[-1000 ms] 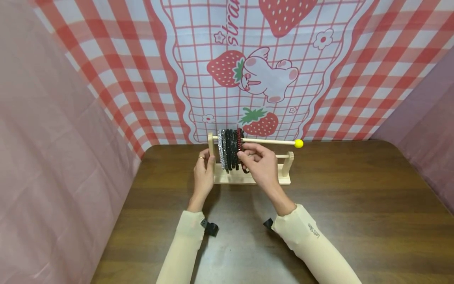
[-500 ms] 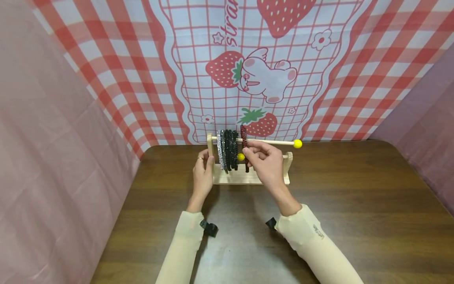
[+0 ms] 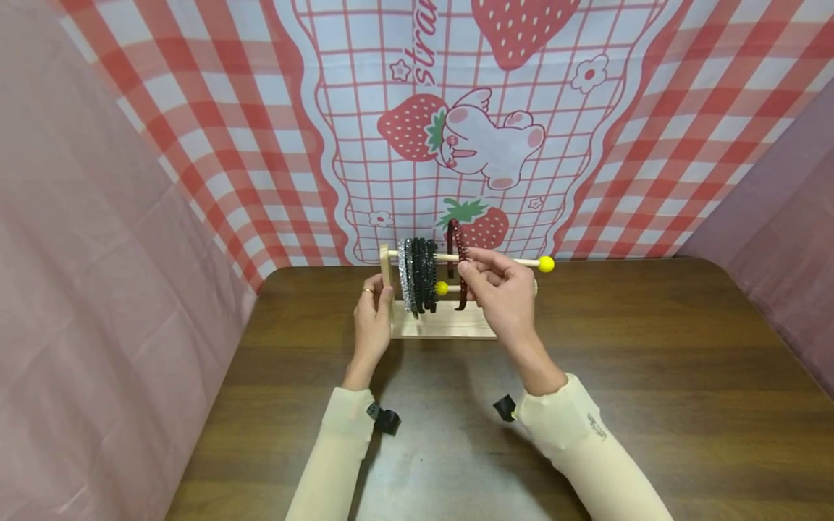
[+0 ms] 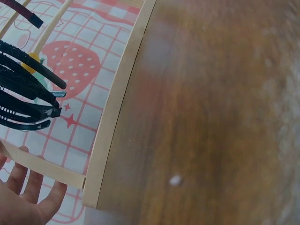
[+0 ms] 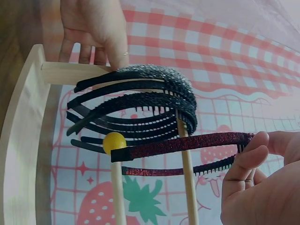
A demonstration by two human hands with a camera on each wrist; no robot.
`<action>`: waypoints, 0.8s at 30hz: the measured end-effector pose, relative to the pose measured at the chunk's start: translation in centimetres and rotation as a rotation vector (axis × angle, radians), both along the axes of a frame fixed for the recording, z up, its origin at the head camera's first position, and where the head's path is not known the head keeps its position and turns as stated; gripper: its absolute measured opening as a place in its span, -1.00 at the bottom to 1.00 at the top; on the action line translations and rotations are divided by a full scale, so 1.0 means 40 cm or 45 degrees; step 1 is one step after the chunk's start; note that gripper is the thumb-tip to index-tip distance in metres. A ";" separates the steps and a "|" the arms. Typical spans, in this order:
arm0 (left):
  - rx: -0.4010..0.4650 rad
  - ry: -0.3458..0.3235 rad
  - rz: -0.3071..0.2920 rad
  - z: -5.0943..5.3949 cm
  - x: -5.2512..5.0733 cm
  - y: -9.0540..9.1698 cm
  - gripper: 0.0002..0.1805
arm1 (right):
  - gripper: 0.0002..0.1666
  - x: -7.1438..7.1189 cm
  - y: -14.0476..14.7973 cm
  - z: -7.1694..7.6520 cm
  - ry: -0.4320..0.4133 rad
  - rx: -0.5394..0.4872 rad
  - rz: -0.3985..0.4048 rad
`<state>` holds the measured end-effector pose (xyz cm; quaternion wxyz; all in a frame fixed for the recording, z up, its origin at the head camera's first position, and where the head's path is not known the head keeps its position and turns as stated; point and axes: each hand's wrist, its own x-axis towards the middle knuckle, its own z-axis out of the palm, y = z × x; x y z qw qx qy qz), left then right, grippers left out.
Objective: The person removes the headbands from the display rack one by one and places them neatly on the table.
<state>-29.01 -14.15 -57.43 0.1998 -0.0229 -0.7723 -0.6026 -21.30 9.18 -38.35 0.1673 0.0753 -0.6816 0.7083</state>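
Note:
A dark red glittery headband (image 3: 461,268) is pinched at its curved top between the thumb and fingers of my right hand (image 3: 504,289). Its two arms pass on either side of the upper rod (image 5: 188,187) of a light wooden headband stand (image 3: 443,329). To the left hang several black headbands (image 3: 425,275) and a silver sparkly headband (image 3: 405,275), bunched together on that rod. My left hand (image 3: 373,325) grips the stand's left upright (image 4: 47,168), fingers behind it. In the right wrist view, black headband ends (image 5: 75,126) fan out near the lower rod's yellow ball (image 5: 114,142).
Another yellow ball (image 3: 546,264) caps the upper rod's right end. The stand sits at the back of a brown wooden table (image 3: 443,449), close to a red-and-white strawberry cloth (image 3: 365,159). Pink curtains (image 3: 111,289) hang at the sides.
My right hand has drawn the red headband rightward along the rod, away from the black ones, uncovering the lower rod's yellow ball. The left hand keeps its grip on the upright.

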 end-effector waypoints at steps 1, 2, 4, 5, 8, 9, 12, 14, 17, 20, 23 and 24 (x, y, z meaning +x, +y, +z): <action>0.003 0.001 0.000 -0.002 -0.001 0.000 -0.57 | -0.69 0.001 0.002 0.003 0.004 -0.009 0.000; 0.006 0.001 0.000 -0.005 -0.003 0.000 -0.57 | -0.70 0.003 0.003 0.006 0.010 -0.018 -0.001; 0.009 0.005 0.002 -0.010 -0.007 -0.001 -0.57 | -0.70 0.005 0.007 0.011 0.027 -0.031 -0.003; 0.009 0.003 0.001 -0.011 -0.008 -0.001 -0.57 | -0.70 0.006 0.009 0.014 0.033 -0.035 -0.005; 0.011 0.017 -0.006 -0.012 -0.009 -0.002 -0.57 | -0.70 0.011 0.015 0.020 0.037 -0.040 -0.012; 0.012 0.020 -0.010 -0.011 -0.008 -0.002 -0.57 | -0.70 0.012 0.017 0.023 0.036 -0.042 -0.016; 0.018 0.024 -0.017 -0.008 -0.005 -0.002 -0.57 | -0.69 0.015 0.024 0.028 0.034 -0.056 -0.028; 0.021 0.021 -0.018 -0.006 -0.004 -0.001 -0.57 | -0.68 0.017 0.028 0.031 0.039 -0.067 -0.044; 0.024 0.016 -0.014 -0.006 -0.003 0.000 -0.58 | -0.69 0.020 0.037 0.033 0.058 -0.072 -0.070; 0.027 0.018 -0.010 -0.004 -0.003 0.002 -0.58 | -0.70 0.022 0.045 0.035 0.072 -0.080 -0.087; 0.043 0.042 -0.015 0.027 0.016 0.007 -0.58 | -0.70 0.023 0.055 0.038 0.079 -0.089 -0.084; 0.046 0.046 -0.013 0.027 0.016 0.008 -0.58 | -0.70 0.023 0.059 0.040 0.080 -0.087 -0.085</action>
